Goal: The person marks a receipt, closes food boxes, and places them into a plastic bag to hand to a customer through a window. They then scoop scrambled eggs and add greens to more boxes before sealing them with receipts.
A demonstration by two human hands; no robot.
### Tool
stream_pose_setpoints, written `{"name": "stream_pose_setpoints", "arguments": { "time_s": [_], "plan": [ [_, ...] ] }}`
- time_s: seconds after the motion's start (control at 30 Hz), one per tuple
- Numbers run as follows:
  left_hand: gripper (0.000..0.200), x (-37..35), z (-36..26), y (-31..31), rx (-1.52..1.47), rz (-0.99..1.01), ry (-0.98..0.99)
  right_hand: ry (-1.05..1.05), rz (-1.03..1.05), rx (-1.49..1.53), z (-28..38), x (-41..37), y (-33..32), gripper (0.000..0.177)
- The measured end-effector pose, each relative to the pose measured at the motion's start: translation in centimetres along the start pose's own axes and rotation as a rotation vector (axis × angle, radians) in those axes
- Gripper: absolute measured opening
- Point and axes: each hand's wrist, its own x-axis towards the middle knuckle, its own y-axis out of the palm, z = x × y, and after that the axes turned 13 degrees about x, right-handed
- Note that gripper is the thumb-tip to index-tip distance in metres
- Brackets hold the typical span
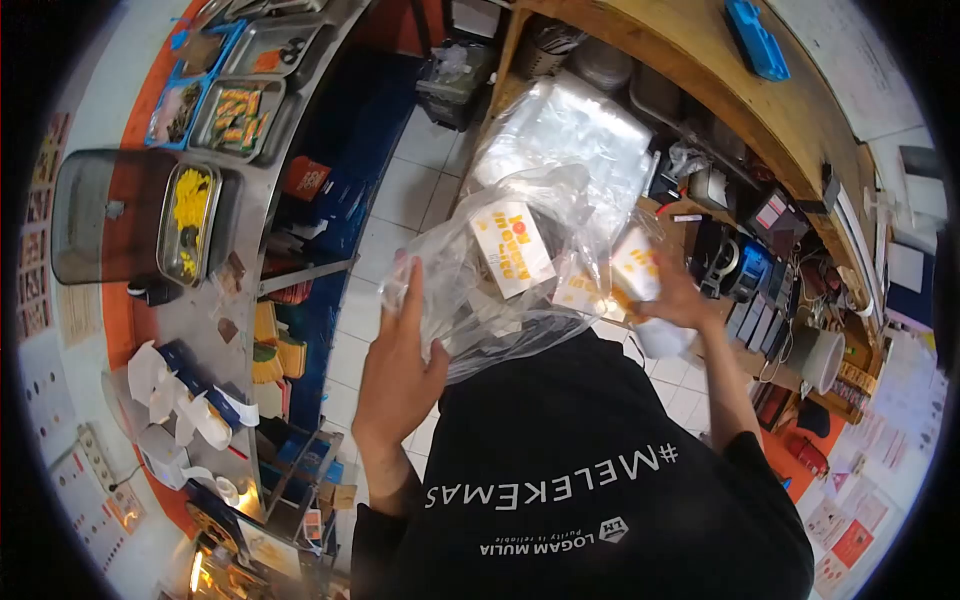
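Note:
A clear plastic bag spreads in front of my body with its mouth toward me. Inside it sits a white paper box with orange and yellow print. My left hand holds the bag's left edge, index finger stretched along the film and thumb toward the mouth. At the right side of the bag my right hand, slightly blurred, grips another white printed box. A similar printed surface shows through the film beside it. Below the right hand hangs a blurred white rounded shape that I cannot make out.
A stack of clear plastic sheets or bags lies on the shelf ahead. On the left, a steel counter carries a tray of yellow food and a tray of wrapped packets. A blue stapler-like object rests on the wooden counter.

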Motion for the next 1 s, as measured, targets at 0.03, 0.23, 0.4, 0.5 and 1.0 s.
{"name": "stream_pose_setpoints", "arguments": {
  "time_s": [0.03, 0.23, 0.4, 0.5, 1.0],
  "plan": [
    [0.086, 0.1, 0.0, -0.1, -0.027, -0.001, 0.02, 0.005, -0.002, -0.036, 2.0, -1.3, -2.7, 0.127],
    [0.085, 0.7, 0.2, 0.6, -0.109, -0.021, 0.163, -0.027, 0.321, -0.03, 17.7, -5.3, -9.9, 0.121],
    [0.085, 1.2, 0.9, 0.7, -0.158, -0.012, 0.248, 0.043, 0.622, -0.19, 26.3, 7.0, 3.1, 0.123],
    [0.084, 1.3, 2.1, 0.5, -0.13, -0.089, 0.261, -0.005, 0.316, -0.156, 23.0, 14.2, 16.3, 0.119],
    [0.087, 1.4, 5.2, -0.1, -0.133, -0.003, 0.181, 0.194, -0.025, -0.178, 21.8, 13.0, 20.3, 0.119]
  ]
}}
